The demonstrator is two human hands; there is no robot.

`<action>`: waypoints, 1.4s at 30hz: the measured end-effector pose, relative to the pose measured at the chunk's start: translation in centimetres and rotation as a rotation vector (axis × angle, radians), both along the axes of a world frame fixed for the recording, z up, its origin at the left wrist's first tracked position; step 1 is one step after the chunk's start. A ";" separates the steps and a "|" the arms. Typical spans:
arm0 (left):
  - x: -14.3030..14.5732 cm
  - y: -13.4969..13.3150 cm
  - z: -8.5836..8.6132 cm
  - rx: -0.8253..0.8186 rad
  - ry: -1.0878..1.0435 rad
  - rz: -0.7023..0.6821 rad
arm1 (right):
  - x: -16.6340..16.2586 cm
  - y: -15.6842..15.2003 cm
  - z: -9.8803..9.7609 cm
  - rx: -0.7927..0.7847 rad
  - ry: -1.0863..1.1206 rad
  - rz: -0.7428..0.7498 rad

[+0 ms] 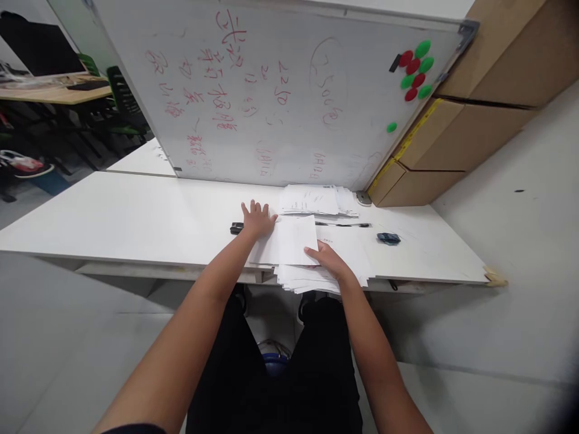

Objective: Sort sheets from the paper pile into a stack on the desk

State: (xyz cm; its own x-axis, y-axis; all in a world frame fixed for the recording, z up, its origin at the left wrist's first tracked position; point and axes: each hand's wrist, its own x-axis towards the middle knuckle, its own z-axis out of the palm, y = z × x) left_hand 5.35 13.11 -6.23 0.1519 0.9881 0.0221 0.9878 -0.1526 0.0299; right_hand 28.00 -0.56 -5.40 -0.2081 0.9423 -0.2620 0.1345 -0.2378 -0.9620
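My left hand [257, 218] lies flat with spread fingers on the white table [113, 217], touching the left edge of a white sheet of paper [289, 240]. My right hand [328, 259] grips the lower right corner of that sheet, thumb on top. The sheet lies over a fanned stack of papers [316, 277] at the table's front edge. A second paper pile [316, 200] sits behind it. A black stapler-like object [236, 228] pokes out just left of my left hand.
A whiteboard [280, 90] with red writing and red and green magnets [414, 69] leans at the table's back. Cardboard boxes [470, 108] stand at the right. A black pen [344, 225] and a small dark clip [388, 238] lie right of the papers.
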 end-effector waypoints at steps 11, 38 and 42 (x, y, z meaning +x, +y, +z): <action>-0.4 0.8 0.1 -0.138 -0.096 0.036 | -1.1 -0.3 -0.7 0.114 -0.066 -0.088; -0.2 1.6 -0.4 -0.207 -0.041 0.040 | -0.8 0.0 -0.9 0.087 -0.060 -0.092; -0.3 1.2 -0.3 -0.163 -0.120 0.040 | -0.6 0.6 -0.7 0.006 -0.039 -0.084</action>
State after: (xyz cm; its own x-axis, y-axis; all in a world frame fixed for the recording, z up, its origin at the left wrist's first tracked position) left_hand 5.01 14.33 -6.53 0.1186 0.9853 -0.1228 0.9808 -0.0970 0.1691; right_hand 27.43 -0.01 -6.11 -0.1183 0.9577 -0.2625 0.1516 -0.2438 -0.9579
